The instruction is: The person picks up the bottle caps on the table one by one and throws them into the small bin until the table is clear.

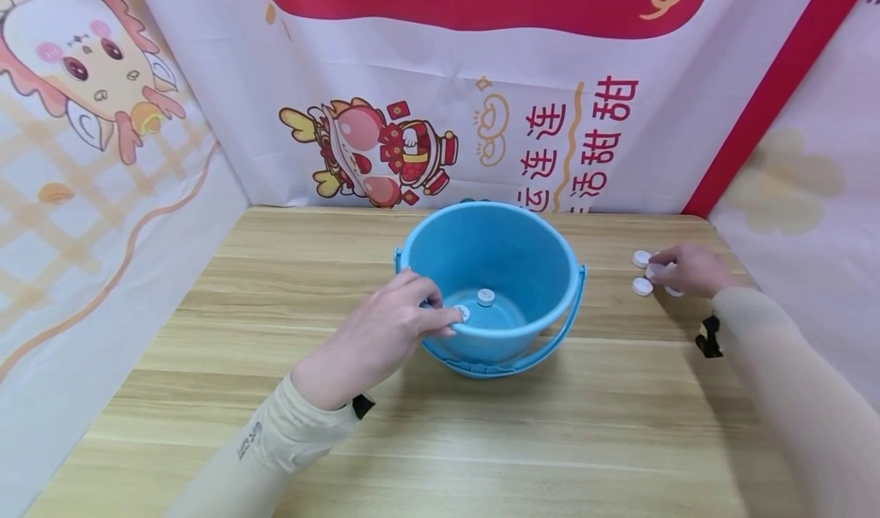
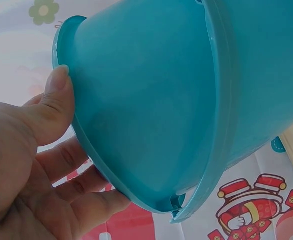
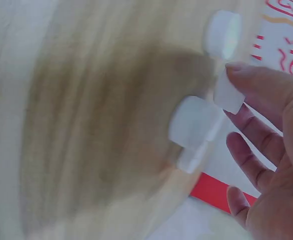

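Note:
A light blue bucket (image 1: 509, 250) stands upright on the table, its handle hanging at the near side. My left hand (image 1: 388, 323) grips its near-left rim; in the left wrist view the thumb (image 2: 59, 97) presses the outside of the bucket wall (image 2: 146, 105). Two white discs lie inside the bucket, one disc (image 1: 485, 297) near the middle of its floor. Off to the right, my right hand (image 1: 697, 270) pinches a white disc (image 3: 229, 94) between thumb and fingers. More white discs lie around it, among them one at the back (image 1: 642, 258) and one in front (image 1: 642, 286).
The wood-grain table (image 1: 289, 457) stretches out on all sides of the bucket. A printed cloth (image 1: 412, 52) with red lettering and cartoon figures hangs along the back, with more patterned cloth (image 1: 103, 220) at the left and right sides.

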Motion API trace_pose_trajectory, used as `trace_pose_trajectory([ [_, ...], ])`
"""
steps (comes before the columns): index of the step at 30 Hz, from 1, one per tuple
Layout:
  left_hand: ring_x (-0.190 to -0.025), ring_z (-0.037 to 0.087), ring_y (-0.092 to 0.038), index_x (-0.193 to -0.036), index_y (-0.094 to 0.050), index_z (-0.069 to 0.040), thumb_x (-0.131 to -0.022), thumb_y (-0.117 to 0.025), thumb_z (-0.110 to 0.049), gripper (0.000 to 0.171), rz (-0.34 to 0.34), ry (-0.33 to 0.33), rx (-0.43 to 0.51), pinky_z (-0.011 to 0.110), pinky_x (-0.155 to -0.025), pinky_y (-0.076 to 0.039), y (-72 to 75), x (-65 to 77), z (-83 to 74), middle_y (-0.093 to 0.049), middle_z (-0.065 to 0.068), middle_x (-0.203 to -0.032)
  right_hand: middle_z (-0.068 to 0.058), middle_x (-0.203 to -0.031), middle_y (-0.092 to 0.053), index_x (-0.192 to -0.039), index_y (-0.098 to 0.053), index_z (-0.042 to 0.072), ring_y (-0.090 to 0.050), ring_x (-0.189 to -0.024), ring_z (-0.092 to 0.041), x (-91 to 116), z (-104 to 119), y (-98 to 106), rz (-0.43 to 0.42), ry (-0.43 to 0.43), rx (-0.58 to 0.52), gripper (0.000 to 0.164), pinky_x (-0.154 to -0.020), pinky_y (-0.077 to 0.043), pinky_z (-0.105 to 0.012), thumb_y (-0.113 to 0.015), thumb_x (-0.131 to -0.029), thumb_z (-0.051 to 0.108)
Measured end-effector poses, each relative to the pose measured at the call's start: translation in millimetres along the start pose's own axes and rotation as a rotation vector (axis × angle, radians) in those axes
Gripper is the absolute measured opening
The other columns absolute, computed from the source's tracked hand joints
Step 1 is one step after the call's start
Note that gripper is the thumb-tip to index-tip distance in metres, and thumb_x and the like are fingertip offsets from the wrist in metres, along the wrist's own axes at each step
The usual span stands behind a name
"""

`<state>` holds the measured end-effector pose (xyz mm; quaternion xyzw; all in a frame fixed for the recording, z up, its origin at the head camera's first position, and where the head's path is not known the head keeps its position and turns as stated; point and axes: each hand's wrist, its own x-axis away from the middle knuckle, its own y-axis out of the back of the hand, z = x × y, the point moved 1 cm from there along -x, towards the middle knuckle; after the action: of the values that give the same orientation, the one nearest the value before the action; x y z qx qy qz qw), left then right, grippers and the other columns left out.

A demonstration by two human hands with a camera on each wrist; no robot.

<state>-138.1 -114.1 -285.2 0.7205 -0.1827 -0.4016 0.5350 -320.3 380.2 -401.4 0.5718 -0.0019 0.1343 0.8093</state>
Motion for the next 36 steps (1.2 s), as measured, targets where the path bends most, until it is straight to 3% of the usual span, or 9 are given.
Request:
trace_pose_trajectory([
  [5,-0.089,0.022,-0.056,-0.118,-0.075,-0.019,-0.082,-0.081,-0.018,0.036,-0.002,0.000,0.002,0.030,-0.075,-0.057,-0.3,-0.4,-0.3,-0.065,0.007,-0.098,-0.025,-0.117,-0.066,-0.126,-0.064,-0.004,-0.062,-0.100,-0.038,10,12,17,-0.117,0.052,-0.085,0.049,-0.079,-0.051,-0.045,-0.072,-0.092,0.029],
  [10,-0.089,0.021,-0.058,-0.117,-0.076,-0.019,-0.082,-0.081,-0.018,0.036,-0.003,0.002,0.001,0.034,-0.078,-0.058,0.1,-0.6,-0.8,-0.065,0.008,-0.098,-0.027,-0.117,-0.065,-0.129,-0.063,-0.001,-0.065,-0.098,-0.038,22,25,35,-0.182,0.064,-0.119,0.049,-0.068,-0.052,-0.031,-0.072,-0.092,0.030],
  [17,-0.089,0.021,-0.056,-0.115,-0.077,-0.020,-0.081,-0.082,-0.018,0.034,-0.011,-0.004,-0.006,0.030,-0.075,-0.057,-0.1,-0.4,-1.5,-0.065,0.007,-0.097,-0.023,-0.108,-0.068,-0.129,-0.065,0.004,-0.063,-0.091,-0.031,36,50,54,-0.278,0.041,-0.194,0.063,-0.060,-0.051,-0.026,-0.075,-0.086,0.048],
  [21,-0.090,0.021,-0.056,-0.115,-0.076,-0.020,-0.081,-0.081,-0.018,0.035,-0.009,0.000,-0.006,0.031,-0.076,-0.057,0.1,-0.1,-1.9,-0.065,0.007,-0.097,-0.020,-0.113,-0.066,-0.134,-0.062,0.011,-0.058,-0.094,-0.027,45,73,66,-0.312,-0.003,-0.271,0.069,-0.062,-0.049,-0.026,-0.074,-0.083,0.055],
  [27,-0.090,0.022,-0.056,-0.116,-0.076,-0.019,-0.081,-0.081,-0.018,0.035,-0.010,-0.002,-0.007,0.031,-0.076,-0.057,-0.6,0.5,-1.2,-0.065,0.007,-0.097,-0.016,-0.120,-0.063,-0.137,-0.061,0.018,-0.057,-0.098,-0.025,56,113,84,-0.333,-0.028,-0.361,0.066,-0.066,-0.050,-0.022,-0.074,-0.083,0.054],
  [36,-0.089,0.022,-0.055,-0.114,-0.077,-0.020,-0.082,-0.081,-0.018,0.032,-0.019,-0.007,-0.005,0.030,-0.075,-0.057,-0.7,0.2,-1.3,-0.065,0.007,-0.096,-0.007,-0.123,-0.063,-0.136,-0.062,0.027,-0.056,-0.103,-0.023,71,180,109,-0.350,0.036,-0.398,0.061,-0.069,-0.052,-0.019,-0.074,-0.083,0.054],
])
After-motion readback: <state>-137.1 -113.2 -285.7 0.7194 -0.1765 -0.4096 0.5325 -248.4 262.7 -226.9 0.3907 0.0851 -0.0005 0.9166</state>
